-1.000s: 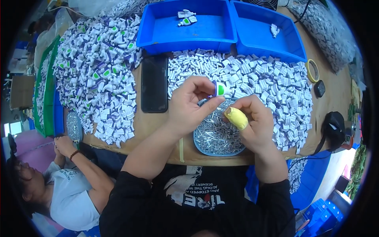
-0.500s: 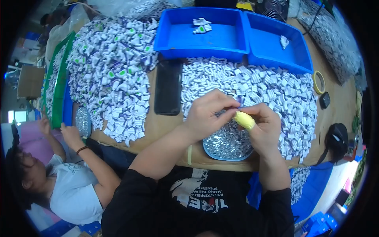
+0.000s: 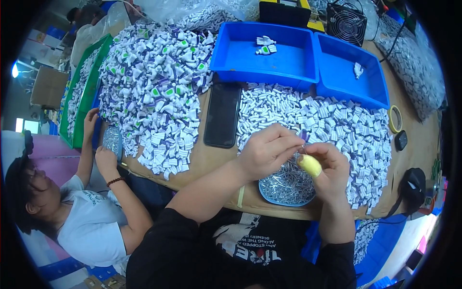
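Small part point(image 3: 303, 137) pinched between both hands' fingers point(image 3: 293, 144)

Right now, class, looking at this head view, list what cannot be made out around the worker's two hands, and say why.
- The small part pinched between left hand and right hand: fingers cover it.
- Contents of the round blue dish: too small, partly under both hands.
- Right thumb under its yellow finger cot.
- Second blue tray: far corner cut by fisheye rim.
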Motion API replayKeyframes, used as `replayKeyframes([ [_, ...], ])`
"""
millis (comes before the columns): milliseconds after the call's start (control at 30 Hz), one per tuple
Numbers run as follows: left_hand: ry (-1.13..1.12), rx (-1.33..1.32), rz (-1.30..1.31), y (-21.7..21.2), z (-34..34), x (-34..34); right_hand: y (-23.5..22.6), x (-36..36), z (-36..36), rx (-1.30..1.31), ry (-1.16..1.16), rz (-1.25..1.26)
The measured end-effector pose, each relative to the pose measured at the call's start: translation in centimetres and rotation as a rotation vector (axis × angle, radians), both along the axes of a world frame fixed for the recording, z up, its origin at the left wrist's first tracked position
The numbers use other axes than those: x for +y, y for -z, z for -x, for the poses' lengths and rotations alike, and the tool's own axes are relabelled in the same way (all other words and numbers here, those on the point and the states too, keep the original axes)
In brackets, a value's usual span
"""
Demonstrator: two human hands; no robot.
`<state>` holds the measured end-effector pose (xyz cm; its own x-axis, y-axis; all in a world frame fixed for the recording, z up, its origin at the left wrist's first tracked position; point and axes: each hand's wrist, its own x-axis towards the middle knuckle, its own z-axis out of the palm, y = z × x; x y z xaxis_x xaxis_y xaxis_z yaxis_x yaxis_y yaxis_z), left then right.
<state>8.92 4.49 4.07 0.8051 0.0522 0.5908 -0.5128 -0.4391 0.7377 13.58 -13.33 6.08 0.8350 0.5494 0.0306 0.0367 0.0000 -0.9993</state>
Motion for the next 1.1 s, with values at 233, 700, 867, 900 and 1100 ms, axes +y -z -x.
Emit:
replayKeyframes([
  [233,-0.004,-0.163,-0.072,-0.1,-0.2,-0.1,-0.8,-0.3,0.2,-0.493,-0.054,0.230],
  [700,-0.206,-0.073,-0.253,-0.9,-0.8,2.0,0.2,0.5,-1.1,-0.487,-0.062,0.074],
  [867,-0.429,0.317,-0.519,1.2,-1.4,4.6,1.0,0.4,-2.3,-0.267,0.225,-0.033],
  [900,-0.420,0.312,-0.487,1.3,-1.5,4.7,1.1,0.4,-2.7,-0.229,0.267,0.006],
  [1100,-0.373,0.373,-0.297,1.9,-1.6,5.2,0.0,0.3,-3.7,-0.233,0.316,0.322],
])
